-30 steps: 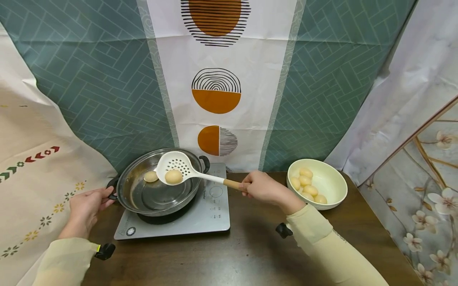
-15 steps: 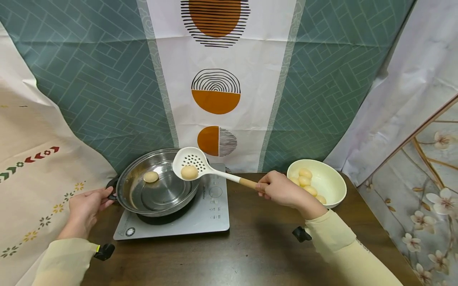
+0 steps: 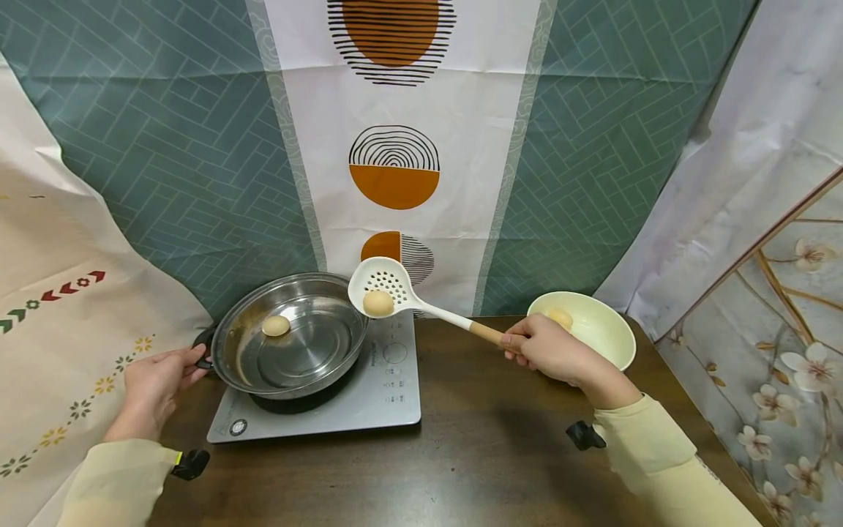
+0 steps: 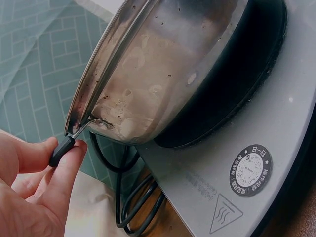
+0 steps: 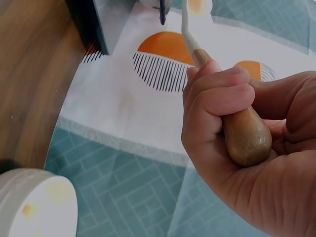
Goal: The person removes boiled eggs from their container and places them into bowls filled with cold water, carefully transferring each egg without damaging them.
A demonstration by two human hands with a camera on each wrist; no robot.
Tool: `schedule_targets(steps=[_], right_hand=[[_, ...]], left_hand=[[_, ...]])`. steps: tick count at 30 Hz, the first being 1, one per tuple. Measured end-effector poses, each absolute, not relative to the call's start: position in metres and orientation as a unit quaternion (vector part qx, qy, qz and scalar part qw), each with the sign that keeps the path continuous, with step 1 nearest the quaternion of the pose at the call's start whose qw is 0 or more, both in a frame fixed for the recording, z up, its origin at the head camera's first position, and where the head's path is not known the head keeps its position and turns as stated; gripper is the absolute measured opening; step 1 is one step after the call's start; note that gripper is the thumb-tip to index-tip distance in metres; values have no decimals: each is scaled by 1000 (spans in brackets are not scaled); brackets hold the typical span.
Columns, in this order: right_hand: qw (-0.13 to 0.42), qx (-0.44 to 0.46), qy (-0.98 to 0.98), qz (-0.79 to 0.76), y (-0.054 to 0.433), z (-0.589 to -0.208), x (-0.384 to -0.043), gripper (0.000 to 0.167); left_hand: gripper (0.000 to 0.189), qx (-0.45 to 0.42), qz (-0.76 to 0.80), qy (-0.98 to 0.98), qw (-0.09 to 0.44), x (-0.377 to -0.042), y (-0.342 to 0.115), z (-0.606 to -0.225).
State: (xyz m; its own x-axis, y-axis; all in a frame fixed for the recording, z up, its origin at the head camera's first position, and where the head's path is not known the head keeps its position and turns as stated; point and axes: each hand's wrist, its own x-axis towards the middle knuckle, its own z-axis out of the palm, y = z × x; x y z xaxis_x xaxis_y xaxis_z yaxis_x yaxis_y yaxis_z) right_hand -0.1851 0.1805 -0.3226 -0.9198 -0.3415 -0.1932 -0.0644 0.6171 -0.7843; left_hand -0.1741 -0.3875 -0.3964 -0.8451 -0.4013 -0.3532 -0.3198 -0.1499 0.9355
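Observation:
My right hand (image 3: 549, 348) grips the wooden handle (image 5: 248, 138) of a white slotted spoon (image 3: 390, 278). One pale egg-shaped piece (image 3: 378, 303) lies in its perforated bowl, held up just right of the pan's rim. With thumb and fingers, my left hand (image 3: 154, 384) pinches the black side handle (image 4: 62, 150) of the steel pan (image 3: 246, 369). Inside that pan lies another pale egg-shaped piece (image 3: 275, 326). A cream bowl (image 3: 615, 333) stands at the right, partly behind my right hand; a pale piece (image 3: 560, 318) shows in it, the others hidden.
Under the pan is a grey induction cooker (image 3: 316, 421) on the dark wooden table (image 3: 395, 476). A patterned cloth (image 3: 421, 110) hangs close behind. Black cable (image 4: 128, 197) loops beside the cooker, below the pan's handle.
My right hand has moved right with the slotted spoon and its egg-shaped piece, from over the pan to past its right rim. My left hand keeps its hold on the pan handle.

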Motion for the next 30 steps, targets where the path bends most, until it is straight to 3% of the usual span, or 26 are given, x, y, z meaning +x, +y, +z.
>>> schedule_targets(steps=[30], right_hand=[[155, -80, 875, -452, 258, -332, -161, 30]], left_hand=[[10, 296, -693, -657, 28, -172, -385, -396]])
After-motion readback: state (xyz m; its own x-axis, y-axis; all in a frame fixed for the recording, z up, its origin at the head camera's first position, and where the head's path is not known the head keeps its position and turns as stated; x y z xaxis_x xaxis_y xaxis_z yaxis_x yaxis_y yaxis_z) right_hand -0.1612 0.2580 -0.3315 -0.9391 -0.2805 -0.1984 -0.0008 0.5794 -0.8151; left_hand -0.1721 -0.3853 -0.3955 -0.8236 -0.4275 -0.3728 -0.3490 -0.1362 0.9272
